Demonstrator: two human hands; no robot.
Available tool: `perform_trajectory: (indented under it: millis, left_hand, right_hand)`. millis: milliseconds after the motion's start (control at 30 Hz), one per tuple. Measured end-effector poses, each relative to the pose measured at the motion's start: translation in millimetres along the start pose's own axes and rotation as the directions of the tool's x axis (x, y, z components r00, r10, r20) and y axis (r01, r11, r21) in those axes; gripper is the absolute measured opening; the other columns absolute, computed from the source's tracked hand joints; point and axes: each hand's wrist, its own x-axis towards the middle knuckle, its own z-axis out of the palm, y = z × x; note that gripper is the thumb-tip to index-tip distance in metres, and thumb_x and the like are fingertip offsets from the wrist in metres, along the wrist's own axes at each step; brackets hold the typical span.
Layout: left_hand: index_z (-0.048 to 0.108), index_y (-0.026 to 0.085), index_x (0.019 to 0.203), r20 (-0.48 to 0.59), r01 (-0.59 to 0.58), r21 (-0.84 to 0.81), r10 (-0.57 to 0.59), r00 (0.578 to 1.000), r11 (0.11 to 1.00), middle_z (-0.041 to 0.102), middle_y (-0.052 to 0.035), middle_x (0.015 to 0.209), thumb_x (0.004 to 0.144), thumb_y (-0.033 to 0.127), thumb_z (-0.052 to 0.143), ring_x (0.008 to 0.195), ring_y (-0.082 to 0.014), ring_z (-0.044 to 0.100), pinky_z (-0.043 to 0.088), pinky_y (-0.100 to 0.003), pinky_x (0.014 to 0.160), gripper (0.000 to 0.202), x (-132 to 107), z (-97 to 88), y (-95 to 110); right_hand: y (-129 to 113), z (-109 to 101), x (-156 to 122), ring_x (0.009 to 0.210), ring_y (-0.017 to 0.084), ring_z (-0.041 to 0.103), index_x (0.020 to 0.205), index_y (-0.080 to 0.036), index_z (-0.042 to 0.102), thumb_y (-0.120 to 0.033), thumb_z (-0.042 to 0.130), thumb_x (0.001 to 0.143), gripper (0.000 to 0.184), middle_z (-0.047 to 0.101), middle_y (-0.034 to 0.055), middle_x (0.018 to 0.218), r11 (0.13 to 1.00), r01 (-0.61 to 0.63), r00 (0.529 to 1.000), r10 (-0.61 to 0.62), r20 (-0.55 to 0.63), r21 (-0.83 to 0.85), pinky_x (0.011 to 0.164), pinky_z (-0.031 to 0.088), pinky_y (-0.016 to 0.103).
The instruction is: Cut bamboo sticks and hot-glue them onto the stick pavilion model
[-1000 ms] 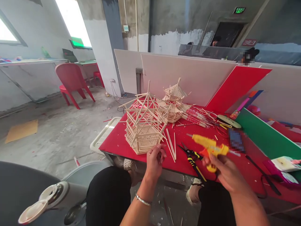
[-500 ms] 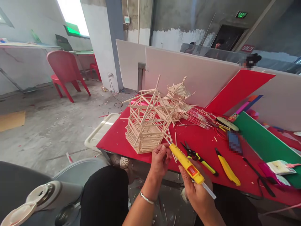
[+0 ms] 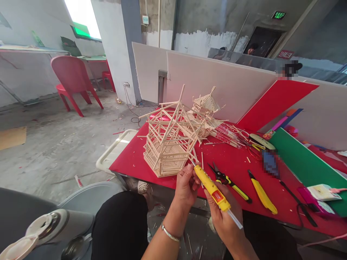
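My right hand [image 3: 226, 207] is wrapped round a yellow hot glue gun [image 3: 210, 186], with a clear glue stick [image 3: 235, 219] poking out of its back end. The gun's metal nozzle points up and left, just by the fingers of my left hand [image 3: 187, 183]. Those fingers are pinched together; whatever they hold is too small or hidden to name. Just beyond my hands, at the table's front edge, stands an open pavilion frame [image 3: 165, 151] of thin wooden sticks. Behind it sits a smaller stick pavilion with a pointed roof [image 3: 207, 103].
On the red table [image 3: 132, 153] lie cutting pliers [image 3: 230, 184], a yellow utility knife [image 3: 262, 193], a bundle of sticks [image 3: 227, 135] and a phone [image 3: 270, 164]. A green board [image 3: 306, 162] stands at right. An open bottle [image 3: 67, 225] is at lower left. People are behind the white partition [image 3: 211, 85].
The glue gun has shifted slightly left, and its rear end has swung left with my right hand. My left hand stays pinched near the nozzle. The view has moved slightly.
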Motion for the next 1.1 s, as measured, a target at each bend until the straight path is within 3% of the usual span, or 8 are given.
perform_trajectory:
  millis: [400,600,1100]
  left_hand:
    - [0.074,0.012,0.088,-0.031,-0.058,0.015,0.059,0.998,0.998,0.046,0.0056,0.050,0.068,0.048,0.080,0.038,-0.0010,0.028,0.018,-0.014,0.036,0.041,-4,4.4,2]
    - [0.075,0.009,0.090,-0.065,-0.008,0.010,0.009,0.998,1.000,0.044,0.0057,0.046,0.068,0.050,0.078,0.039,-0.0018,0.029,0.017,-0.015,0.036,0.046,-4,8.8,4]
    - [0.075,0.011,0.087,-0.069,-0.025,0.014,0.026,0.997,1.000,0.044,0.0054,0.045,0.070,0.045,0.077,0.037,-0.0018,0.027,0.016,-0.015,0.035,0.038,-3,10.0,4]
  right_hand:
    - [-2,1,4,0.092,0.022,0.067,0.126,-0.020,0.053,-0.026,0.053,0.095,0.032,0.068,0.0089,0.102,1.000,0.010,1.000,-0.010,-0.007,0.016,0.078,0.056,0.035]
    - [1,4,3,0.096,0.023,0.067,0.122,-0.020,0.054,-0.024,0.051,0.095,0.028,0.069,0.0098,0.104,1.000,0.000,1.000,0.000,-0.016,0.002,0.082,0.056,0.038]
    - [-1,3,5,0.088,0.023,0.068,0.122,-0.017,0.052,-0.020,0.050,0.094,0.028,0.069,0.0115,0.101,0.993,0.057,0.997,-0.062,-0.047,-0.105,0.072,0.058,0.036]
